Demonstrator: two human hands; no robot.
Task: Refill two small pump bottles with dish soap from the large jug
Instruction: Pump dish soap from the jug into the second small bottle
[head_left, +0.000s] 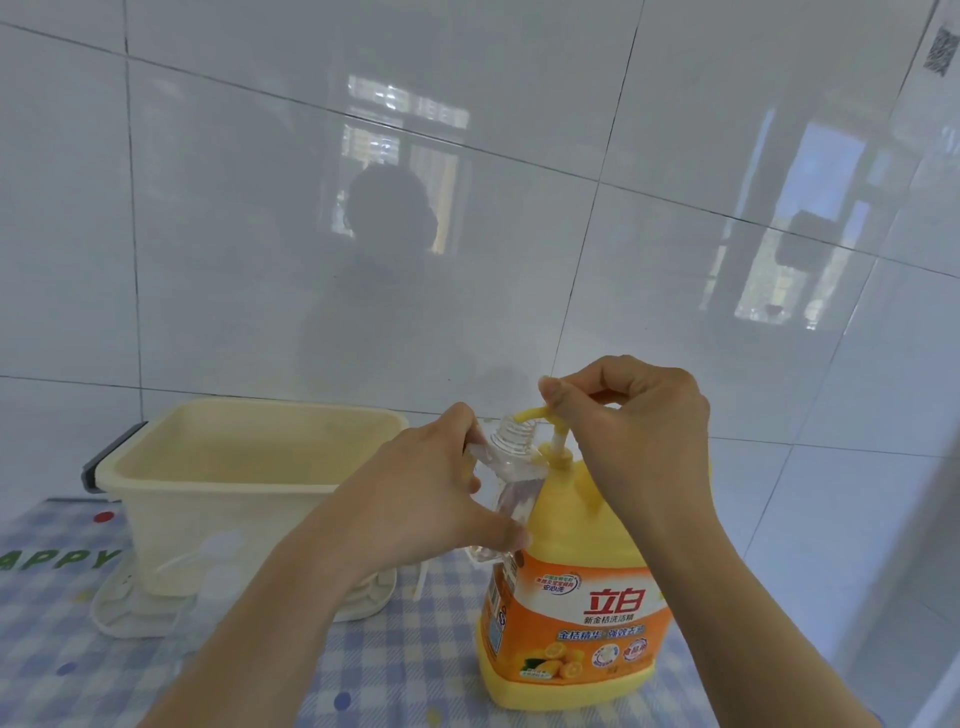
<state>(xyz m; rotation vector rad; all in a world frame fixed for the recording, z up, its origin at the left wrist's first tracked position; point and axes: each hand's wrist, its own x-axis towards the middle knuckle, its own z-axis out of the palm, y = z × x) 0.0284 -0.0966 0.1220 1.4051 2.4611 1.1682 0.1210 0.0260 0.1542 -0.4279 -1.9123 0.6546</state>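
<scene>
A: Where is the jug sitting?
B: The yellow jug (571, 613) is standing upright on the checked cloth (395, 670), nearest the person.
A: What is the left hand doing?
B: The left hand (431, 499) is gripping the small clear bottle (511, 467), fingers and thumb curling round its body. It is holding the bottle tilted against the jug's shoulder, with the threaded neck just under the spout.
A: And the right hand?
B: The right hand (639, 415) is pinching the pump head (532, 414) from above, fingers curling closed on it.
A: Farther back?
B: A cream tub (249, 467) is sitting at the left, before the tiled wall (260, 208).
</scene>
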